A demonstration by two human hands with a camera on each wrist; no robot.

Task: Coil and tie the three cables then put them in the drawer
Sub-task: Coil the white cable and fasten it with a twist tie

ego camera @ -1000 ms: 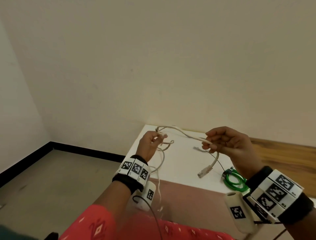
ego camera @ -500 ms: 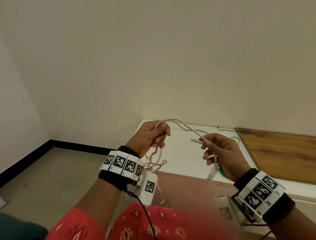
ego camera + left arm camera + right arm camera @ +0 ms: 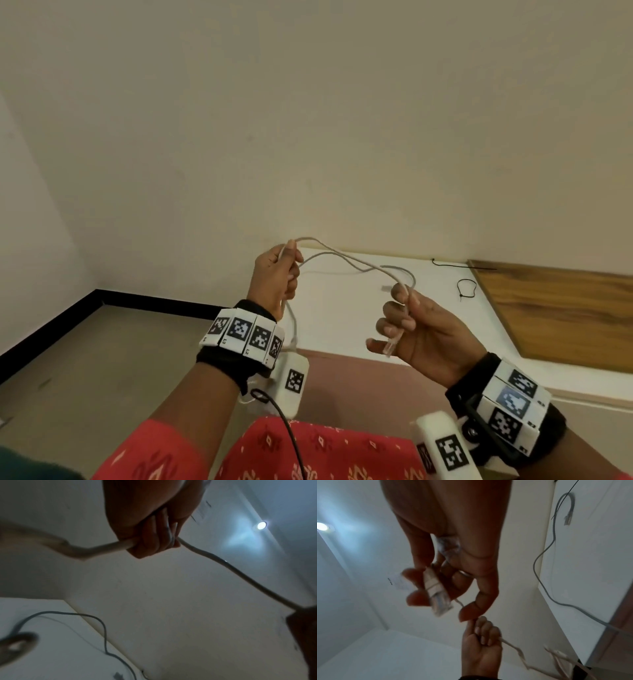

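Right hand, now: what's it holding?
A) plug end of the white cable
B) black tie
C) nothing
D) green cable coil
A: the right hand pinches the white cable near its plug, with the plug sticking out past the fingers; the left hand grips the same cable further along, and a black tie lies on the table.

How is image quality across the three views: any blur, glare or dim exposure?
Head view: evenly lit and fairly sharp, wide-angle bend at the edges. Left wrist view: dim, ceiling lamp flares, left hand in shadow. Right wrist view: plug and fingertips smeared by motion blur.
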